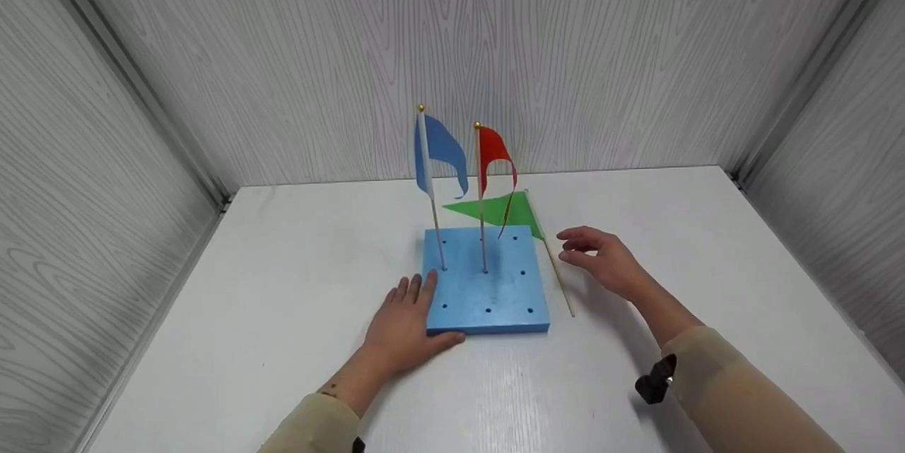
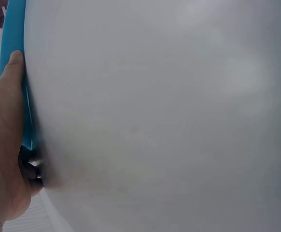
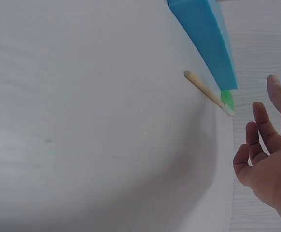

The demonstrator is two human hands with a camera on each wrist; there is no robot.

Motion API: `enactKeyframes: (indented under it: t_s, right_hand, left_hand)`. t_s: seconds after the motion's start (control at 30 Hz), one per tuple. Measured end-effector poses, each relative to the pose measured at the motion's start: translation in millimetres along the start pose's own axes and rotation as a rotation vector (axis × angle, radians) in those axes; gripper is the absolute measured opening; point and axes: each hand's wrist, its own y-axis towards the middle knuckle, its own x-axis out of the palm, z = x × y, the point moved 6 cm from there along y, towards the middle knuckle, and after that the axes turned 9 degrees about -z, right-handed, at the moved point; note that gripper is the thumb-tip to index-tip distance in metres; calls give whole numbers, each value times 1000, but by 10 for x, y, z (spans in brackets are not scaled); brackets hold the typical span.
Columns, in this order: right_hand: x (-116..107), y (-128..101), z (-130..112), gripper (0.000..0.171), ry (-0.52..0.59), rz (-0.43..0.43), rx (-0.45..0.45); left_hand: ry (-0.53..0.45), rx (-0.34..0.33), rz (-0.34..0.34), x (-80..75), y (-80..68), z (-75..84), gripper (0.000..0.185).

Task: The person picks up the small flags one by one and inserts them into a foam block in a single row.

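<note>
Fingers of my right hand (image 1: pixel 601 259) loose, empty, near green flag (image 1: pixel 505 211) lying on table (image 1: pixel 707 241) beside blue block (image 1: pixel 488 283); left hand (image 1: pixel 403 326) flat, steadying block; next I'd pinch its stick

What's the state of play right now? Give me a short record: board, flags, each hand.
board: blue foam block with peg holes, flat on the white table
blue flag: upright in the block
red flag: upright in the block, beside the blue one
green flag: lying on the table at the block's right edge, not planted
left hand: resting against the block's near-left corner
right hand: open, beside the green flag's stick, holding nothing
</note>
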Motion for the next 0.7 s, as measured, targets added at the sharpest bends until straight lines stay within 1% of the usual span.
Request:
enactKeyframes:
  t_s: [0.3,0.7]
  right_hand:
    - [63,-42,172,42,-7,-38,33]
    - [115,-75,260,42,-25,-97,49]
  left_hand:
    - [9,2,5,6,-20,-14,121]
    - [2,6,-1,-20,-64,-4,121]
